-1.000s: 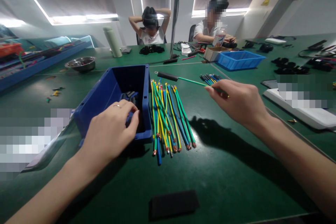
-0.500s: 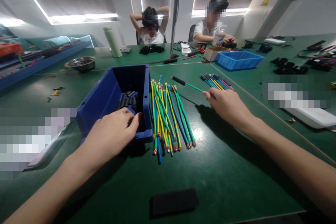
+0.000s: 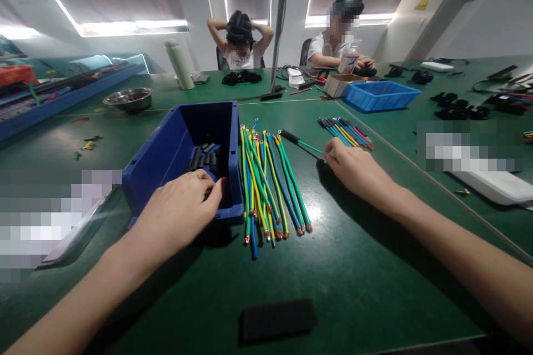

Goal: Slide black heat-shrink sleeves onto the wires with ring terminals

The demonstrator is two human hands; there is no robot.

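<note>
Green wire (image 3: 310, 148) sits just over or on the desk (image 3: 358, 272), between the loose wires (image 3: 266, 188) and the sleeved wires (image 3: 343, 130); its near end meets the right hand (image 3: 358, 167), whose thumb and forefinger are drawn together on it in what looks like a light pinch; a black sleeve (image 3: 290, 137) covers the other end, with a small ring terminal (image 3: 280, 132) beyond; the wire should be light and springy, stiff enough to steer from one end, smooth but not fragile; the sleeve might slide, so the bare green length seems the surest hold; farther left, the left hand (image 3: 179, 197) reaches into the blue bin (image 3: 152, 172) near black tubes (image 3: 200, 160), its fingers curled, thumb somewhat apart; whether they hold anything, I cannot tell.
</note>
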